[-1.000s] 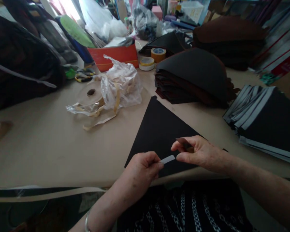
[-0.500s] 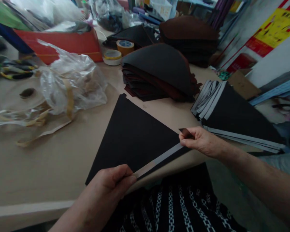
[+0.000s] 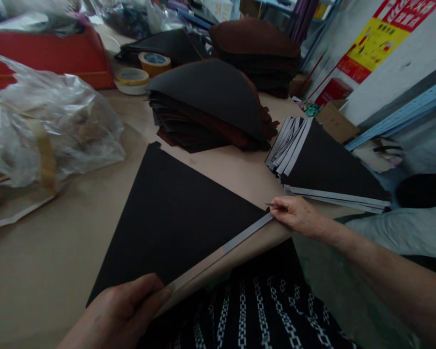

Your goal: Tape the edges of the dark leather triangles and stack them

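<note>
A black triangular panel (image 3: 167, 218) with a small tab at its far corner lies flat on the table. Along its near edge runs a narrow strip of tape (image 3: 236, 238), grey toward the right and paler toward the left. My left hand (image 3: 131, 303) pinches the strip's left end between thumb and fingers, near the front of the table. At the panel's right corner, my right hand (image 3: 294, 213) is closed on the other end of the strip. A thin dark point sticks out of its fingers; I cannot tell whether it belongs to the panel.
Behind the panel stands a stack of dark curved pieces (image 3: 207, 102), with a brown-topped stack (image 3: 256, 41) farther back. Black panels with grey taped edges (image 3: 334, 160) lie at the right. Tape rolls (image 3: 132, 80), a plastic bag (image 3: 83, 121) and a red box (image 3: 58, 58) are on the left.
My left hand has moved left and nearer, and a longer stretch of strip shows between my hands. The strip now lies along the panel's near edge. The view has shifted right.
</note>
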Action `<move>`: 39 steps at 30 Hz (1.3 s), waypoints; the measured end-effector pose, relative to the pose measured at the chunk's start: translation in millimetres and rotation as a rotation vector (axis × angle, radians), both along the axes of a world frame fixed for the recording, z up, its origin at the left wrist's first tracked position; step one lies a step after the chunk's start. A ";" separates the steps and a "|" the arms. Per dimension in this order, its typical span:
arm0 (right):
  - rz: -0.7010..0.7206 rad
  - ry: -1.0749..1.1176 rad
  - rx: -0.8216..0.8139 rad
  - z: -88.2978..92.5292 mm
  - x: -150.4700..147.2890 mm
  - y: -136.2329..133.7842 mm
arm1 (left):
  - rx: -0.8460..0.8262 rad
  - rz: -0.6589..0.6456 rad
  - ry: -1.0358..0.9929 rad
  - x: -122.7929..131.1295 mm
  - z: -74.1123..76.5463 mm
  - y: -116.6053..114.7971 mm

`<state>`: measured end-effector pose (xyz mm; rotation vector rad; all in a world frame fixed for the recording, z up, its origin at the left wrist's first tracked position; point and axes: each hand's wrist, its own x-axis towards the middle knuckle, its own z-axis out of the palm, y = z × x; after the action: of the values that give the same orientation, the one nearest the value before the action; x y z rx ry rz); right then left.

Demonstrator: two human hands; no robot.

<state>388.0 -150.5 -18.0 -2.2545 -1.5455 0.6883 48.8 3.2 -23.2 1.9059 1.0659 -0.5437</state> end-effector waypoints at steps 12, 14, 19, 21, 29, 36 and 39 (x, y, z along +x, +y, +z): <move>0.021 -0.077 -0.003 -0.6 -4.4 -1.7 | -0.011 -0.024 0.053 6.3 -0.6 3.5; 0.026 -0.093 -0.009 -1.4 -4.7 -2.0 | 0.001 -0.027 0.043 7.8 1.3 3.2; -0.010 -0.124 -0.041 0.1 -3.1 -2.9 | 0.023 -0.063 0.037 10.5 6.8 2.4; -0.068 -0.148 -0.052 5.5 -5.0 -2.3 | 0.029 -0.084 0.048 12.3 9.8 2.3; 0.122 0.205 -0.023 25.0 -39.2 17.2 | 0.058 -0.071 0.021 16.3 17.5 -1.3; 0.207 0.103 -0.067 -0.9 -37.3 25.4 | 0.125 -0.035 -0.084 9.9 24.6 -1.2; 0.199 0.067 -0.066 -4.0 -37.4 22.3 | 0.137 -0.022 -0.067 -10.2 29.2 5.8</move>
<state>350.5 -128.1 -22.0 -2.1183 -1.7544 0.8723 38.7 8.9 6.0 2.0423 1.0633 -0.4246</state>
